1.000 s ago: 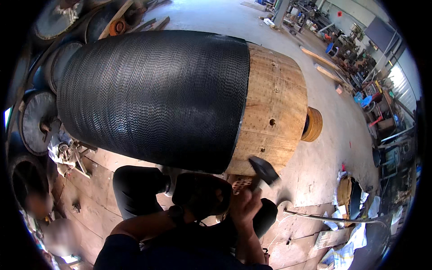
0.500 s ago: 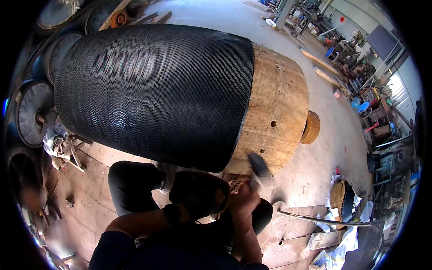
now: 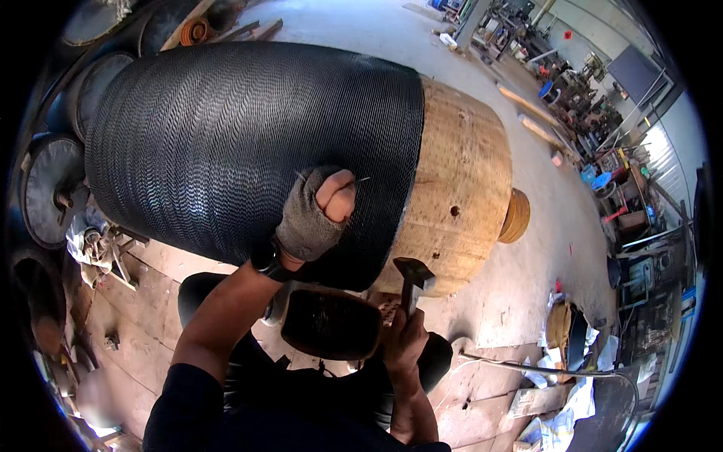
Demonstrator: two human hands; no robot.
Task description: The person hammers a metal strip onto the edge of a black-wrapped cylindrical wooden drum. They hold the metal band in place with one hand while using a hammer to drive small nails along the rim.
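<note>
Over the last half second, lifted the left hand (image 3: 320,212), in a grey glove (image 3: 303,230), away from the dark container (image 3: 331,324) on the near side of the roller (image 3: 226,113), and brought it up over the roller's black covering (image 3: 181,169). By judgement, shifted the work from container to roller. Had the left grip curled together, apparently clamped on thin slivers (image 3: 364,179); could not tell whether it touched the covering. Kept the right hand (image 3: 405,345) clamped around the handle of the hammer (image 3: 416,279), head up, at the near edge of the roller's bare wooden band (image 3: 474,169). Counted two hands, one hammer, one container, one roller with one brown hub (image 3: 516,216) at its right end, at least two dark holes (image 3: 455,211) in the band, and two timbers (image 3: 541,133) beyond the roller's right end.
</note>
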